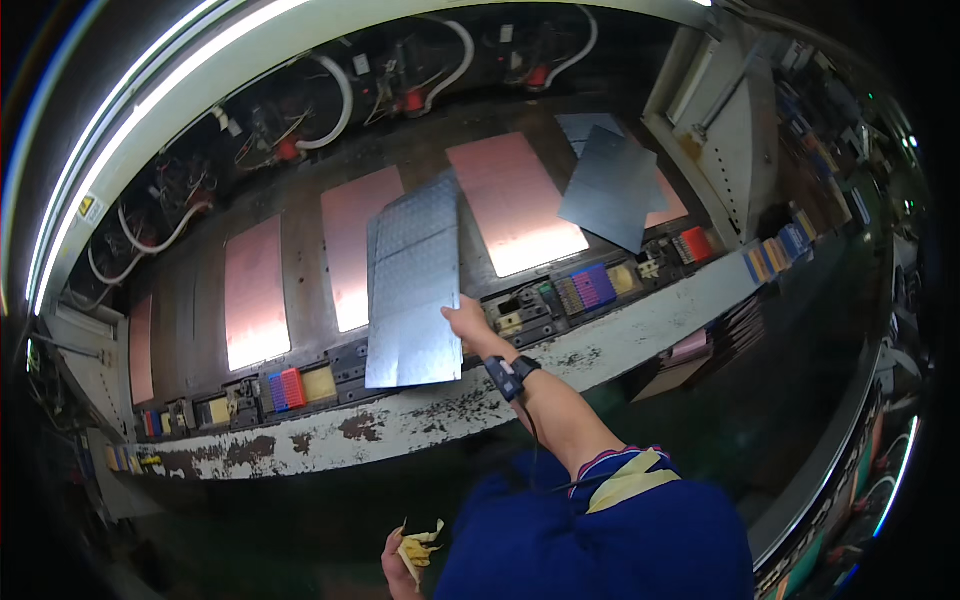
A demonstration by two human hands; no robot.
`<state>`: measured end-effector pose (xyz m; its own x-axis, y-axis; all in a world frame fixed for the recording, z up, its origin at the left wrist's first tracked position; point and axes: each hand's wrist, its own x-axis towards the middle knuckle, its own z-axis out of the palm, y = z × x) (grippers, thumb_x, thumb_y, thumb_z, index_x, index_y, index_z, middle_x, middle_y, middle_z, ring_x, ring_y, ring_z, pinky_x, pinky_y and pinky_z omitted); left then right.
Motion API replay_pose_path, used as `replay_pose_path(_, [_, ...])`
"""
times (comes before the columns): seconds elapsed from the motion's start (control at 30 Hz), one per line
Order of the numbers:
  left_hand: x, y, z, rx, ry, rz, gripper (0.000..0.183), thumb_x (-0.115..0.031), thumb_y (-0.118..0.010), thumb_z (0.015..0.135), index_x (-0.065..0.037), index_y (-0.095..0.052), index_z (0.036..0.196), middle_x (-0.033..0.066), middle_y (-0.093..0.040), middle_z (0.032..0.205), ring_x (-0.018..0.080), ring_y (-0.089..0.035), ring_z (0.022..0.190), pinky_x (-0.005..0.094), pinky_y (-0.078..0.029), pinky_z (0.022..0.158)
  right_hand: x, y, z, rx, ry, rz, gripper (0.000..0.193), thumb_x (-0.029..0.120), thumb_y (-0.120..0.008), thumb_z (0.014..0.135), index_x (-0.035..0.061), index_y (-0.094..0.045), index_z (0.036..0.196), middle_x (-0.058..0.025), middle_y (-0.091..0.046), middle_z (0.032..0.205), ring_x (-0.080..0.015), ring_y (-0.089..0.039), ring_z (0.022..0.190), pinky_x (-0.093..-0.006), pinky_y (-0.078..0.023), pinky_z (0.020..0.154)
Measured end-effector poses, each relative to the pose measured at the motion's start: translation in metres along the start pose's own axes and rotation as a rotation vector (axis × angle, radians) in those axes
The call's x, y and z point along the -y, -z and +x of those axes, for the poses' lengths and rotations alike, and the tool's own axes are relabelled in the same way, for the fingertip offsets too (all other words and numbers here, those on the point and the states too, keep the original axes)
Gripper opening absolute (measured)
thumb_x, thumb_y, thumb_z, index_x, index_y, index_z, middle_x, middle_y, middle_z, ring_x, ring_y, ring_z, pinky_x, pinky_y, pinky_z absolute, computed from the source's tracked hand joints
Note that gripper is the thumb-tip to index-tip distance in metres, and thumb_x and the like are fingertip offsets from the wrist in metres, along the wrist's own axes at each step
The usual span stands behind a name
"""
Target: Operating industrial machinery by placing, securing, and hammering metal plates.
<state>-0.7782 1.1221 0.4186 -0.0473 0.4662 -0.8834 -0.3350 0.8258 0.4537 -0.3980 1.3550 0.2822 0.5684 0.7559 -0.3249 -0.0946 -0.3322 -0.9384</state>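
Note:
A thin silver-grey sheet (415, 290) with a faintly dimpled surface hangs over the machine bed's front edge, partly in front of a copper-coloured panel (362, 215). At its lower right edge, my right hand (470, 325) is closed on it, the arm stretched forward and a black device strapped to the wrist. My left hand (398, 572) is low near my body, closed around a crumpled pale yellow cloth (419, 549). Another grey sheet (612, 185) lies askew over a copper-coloured panel at the right.
More copper-coloured panels (257, 290) lie on the dark machine bed (303, 250). Along the front are red and blue-purple block racks (592, 287) and a chipped white rail (600, 340). Spindle units with white hoses (345, 100) line the back. Stacked panels (690, 360) stand below the rail.

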Motion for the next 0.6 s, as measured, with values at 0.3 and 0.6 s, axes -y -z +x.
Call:
replay_pose_path(0.3, [0.088, 0.019, 0.13, 0.342, 0.028, -0.15, 0.031, -0.024, -0.047, 0.093, -0.002, -0.056, 0.113, 0.0188, -0.068, 0.098, 0.0356, -0.069, 0.079, 0.0453, -0.059, 0.067, 0.025, 0.258, 0.041, -0.196, 0.095, -0.009, 0.029, 0.012, -0.062, 0.093, -0.0035, -0.063, 0.117, -0.0137, -0.071, 0.099, -0.0201, -0.066, 0.087, -0.0356, -0.051, 0.076])
replay_pose_path(0.6, [0.128, -0.196, 0.117, 0.284, 0.091, -0.056, 0.029, -0.025, -0.051, 0.093, -0.003, -0.06, 0.109, 0.0174, -0.068, 0.082, 0.0341, -0.068, 0.069, 0.0452, -0.059, 0.062, -0.067, 0.536, 0.203, -0.586, -0.123, -0.215, 0.04, 0.031, -0.077, 0.079, -0.0027, -0.071, 0.1, -0.0237, -0.071, 0.102, -0.0366, -0.069, 0.095, -0.0431, -0.053, 0.081])
